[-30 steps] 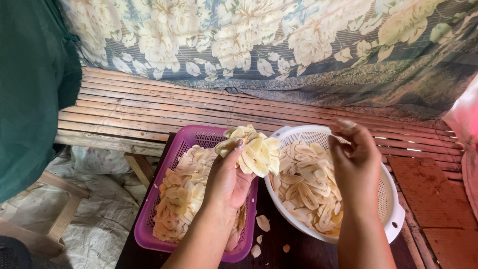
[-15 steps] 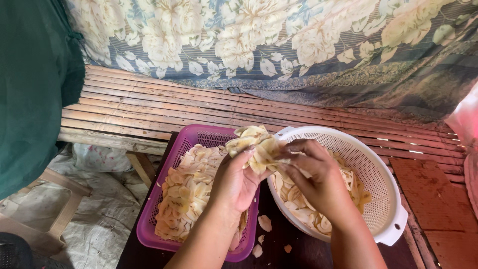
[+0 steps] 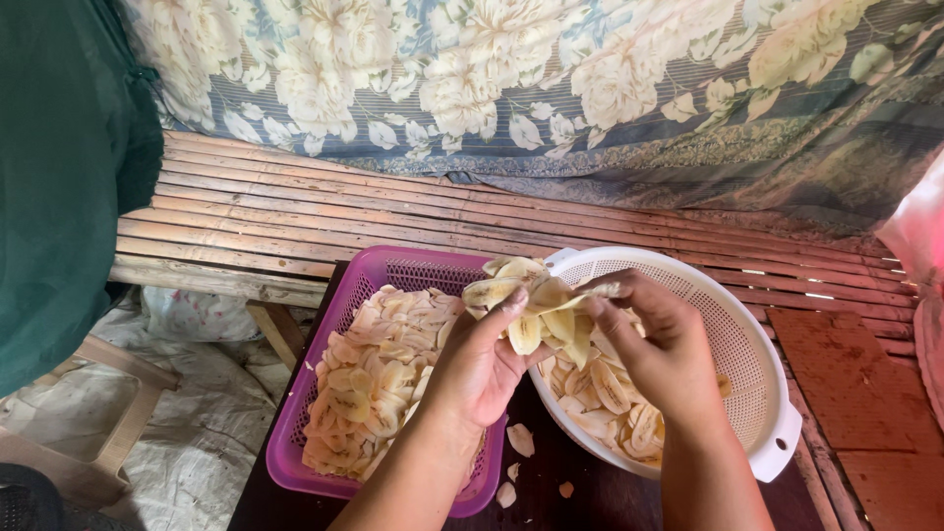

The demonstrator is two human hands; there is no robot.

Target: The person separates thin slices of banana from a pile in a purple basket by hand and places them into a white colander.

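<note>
Both hands, left hand (image 3: 482,364) and right hand (image 3: 659,354), clamp one loose bunch of banana slices (image 3: 536,315) between purple basket (image 3: 315,442) and white colander (image 3: 757,393); slices could slip onto the table.

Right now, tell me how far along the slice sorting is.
Done: the purple plastic basket holds a thick layer of pale banana slices. In hand: both hands, left and right, hold a bunch of slices. Left: more slices lie in the white round colander.
</note>
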